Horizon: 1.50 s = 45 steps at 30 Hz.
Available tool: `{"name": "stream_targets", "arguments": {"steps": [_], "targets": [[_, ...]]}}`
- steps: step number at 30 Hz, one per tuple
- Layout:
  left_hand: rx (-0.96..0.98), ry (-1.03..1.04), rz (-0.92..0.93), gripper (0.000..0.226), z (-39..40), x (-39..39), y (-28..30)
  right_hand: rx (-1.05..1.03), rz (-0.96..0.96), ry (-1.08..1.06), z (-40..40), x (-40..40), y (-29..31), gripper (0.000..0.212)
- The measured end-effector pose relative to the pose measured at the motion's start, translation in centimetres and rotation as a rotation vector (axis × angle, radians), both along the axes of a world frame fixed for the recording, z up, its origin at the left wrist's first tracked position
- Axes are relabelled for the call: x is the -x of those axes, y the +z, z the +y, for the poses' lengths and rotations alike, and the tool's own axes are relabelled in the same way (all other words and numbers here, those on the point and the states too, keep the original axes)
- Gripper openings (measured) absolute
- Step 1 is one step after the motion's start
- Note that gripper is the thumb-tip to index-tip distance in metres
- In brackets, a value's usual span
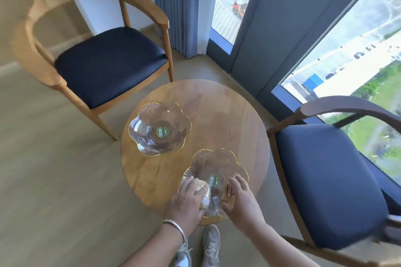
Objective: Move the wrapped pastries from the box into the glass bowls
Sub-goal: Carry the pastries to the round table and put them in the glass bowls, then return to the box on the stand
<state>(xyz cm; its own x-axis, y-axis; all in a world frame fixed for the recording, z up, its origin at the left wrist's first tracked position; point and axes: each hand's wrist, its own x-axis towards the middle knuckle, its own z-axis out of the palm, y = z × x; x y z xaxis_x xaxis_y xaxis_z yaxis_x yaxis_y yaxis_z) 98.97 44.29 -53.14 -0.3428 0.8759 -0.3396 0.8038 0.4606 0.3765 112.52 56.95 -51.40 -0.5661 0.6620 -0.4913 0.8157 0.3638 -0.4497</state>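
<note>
Two flower-shaped glass bowls with gold rims stand on a round wooden table [227, 115]. The far bowl [159, 129] holds nothing but a green sticker. In the near bowl [214, 171], at the table's front edge, my left hand [187, 198] holds a yellow wrapped pastry [205, 196] down inside it. My right hand [239, 196] holds a brown wrapped pastry [229, 189] at the bowl's right side. Another wrapped piece lies between my hands in the bowl. No box is in view.
A wooden armchair [104, 60] with a dark blue seat stands left of the table. A second one [325, 180] stands on the right, close to the table edge. Windows and blue curtains [180, 6] lie behind. My shoes [208, 247] show below the table.
</note>
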Motion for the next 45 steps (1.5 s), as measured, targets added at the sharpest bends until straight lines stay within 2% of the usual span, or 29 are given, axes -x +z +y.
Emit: {"name": "stream_targets", "arguments": {"steps": [6, 12, 16, 19, 26, 33, 36, 40, 45], "targets": [[0.055, -0.073, -0.01, 0.059, 1.5, -1.3, -2.9, 0.004, -0.057, 0.004, 0.6, -0.5, -2.8, 0.068], [0.09, -0.128, 0.063, 0.066, 2.4, -1.8, -4.8, -0.026, -0.009, 0.03, 1.3, -0.8, -4.7, 0.062], [0.097, -0.109, 0.039, 0.069, 2.5, -2.1, -5.3, -0.173, -0.063, 0.131, 2.2, -1.1, -5.5, 0.067], [0.104, -0.117, 0.016, 0.067, 2.5, -2.2, -5.5, -0.186, -0.092, 0.185, 2.7, -1.2, -5.9, 0.071], [0.106, -0.092, 0.056, 0.069, 2.7, -2.9, -3.7, -0.181, -0.097, 0.258, 3.0, -1.2, -4.9, 0.072], [0.115, -0.046, 0.199, 0.074, 3.5, -2.2, 2.4, -0.22, -0.07, 0.259, 3.8, -3.5, -1.0, 0.075], [0.095, -0.064, 0.275, 0.08, 4.4, -2.0, 5.4, -0.263, -0.051, 0.188, 3.8, -5.0, 1.7, 0.075], [0.012, -0.191, 0.314, 0.081, 7.5, -3.2, 8.7, -0.332, -0.034, -0.019, 3.7, -8.3, 5.9, 0.077], [-0.15, -0.391, 0.33, 0.082, 12.3, -9.2, 13.1, -0.41, -0.019, -0.325, 2.5, -15.5, 11.3, 0.075]]}}
